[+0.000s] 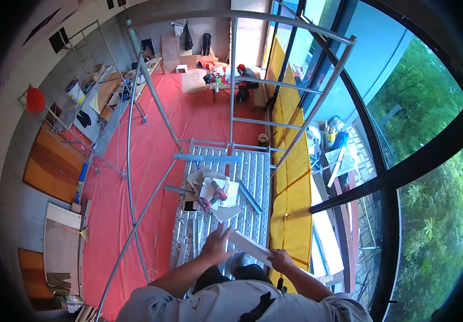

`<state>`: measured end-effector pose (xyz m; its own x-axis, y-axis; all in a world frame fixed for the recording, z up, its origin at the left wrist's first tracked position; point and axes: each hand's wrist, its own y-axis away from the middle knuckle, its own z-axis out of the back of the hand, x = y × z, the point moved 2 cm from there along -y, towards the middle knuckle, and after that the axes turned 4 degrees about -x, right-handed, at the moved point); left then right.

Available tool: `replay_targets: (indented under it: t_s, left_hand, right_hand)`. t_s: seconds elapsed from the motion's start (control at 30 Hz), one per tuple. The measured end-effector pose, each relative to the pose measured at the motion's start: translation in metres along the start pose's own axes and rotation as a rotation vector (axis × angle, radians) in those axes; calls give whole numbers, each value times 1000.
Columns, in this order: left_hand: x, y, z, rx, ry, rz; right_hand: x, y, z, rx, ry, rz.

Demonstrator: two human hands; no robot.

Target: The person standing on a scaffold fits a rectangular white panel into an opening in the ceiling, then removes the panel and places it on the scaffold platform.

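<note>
The pale grey shirt (pixel 210 301) is short-sleeved, bears a black marking (pixel 259 308), above dark trousers (pixel 211 277).

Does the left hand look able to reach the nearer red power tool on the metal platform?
Probably yes: the left hand is near, and the long white strip runs rightward, leaving the tool unobstructed.

Red floor covering (pixel 204 119), yellow sheeting (pixel 291 220)
</note>
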<state>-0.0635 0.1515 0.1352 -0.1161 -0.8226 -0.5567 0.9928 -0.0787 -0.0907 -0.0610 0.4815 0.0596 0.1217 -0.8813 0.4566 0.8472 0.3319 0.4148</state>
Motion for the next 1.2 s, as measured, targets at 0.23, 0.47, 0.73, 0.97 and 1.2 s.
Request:
replay_targets:
  t_s: [0.23,0.47,0.73,0.97,1.2]
  left_hand:
    - [-12,-53,44,353,9,180]
    - [-15,-59,34,375,172,211]
    - [15,-119,73,-159,140,-1]
    - [51,-183,156,-252,265,-172]
    - [77,-283,284,-641,165,-446]
  right_hand:
    - [11,11,47,14,113,78]
    - [43,-7,97,-112,44,181]
    - [99,-70,125,-368,112,151]
    - [168,-118,177,-672,47,220]
    - [198,-157,247,-1358,-94,26]
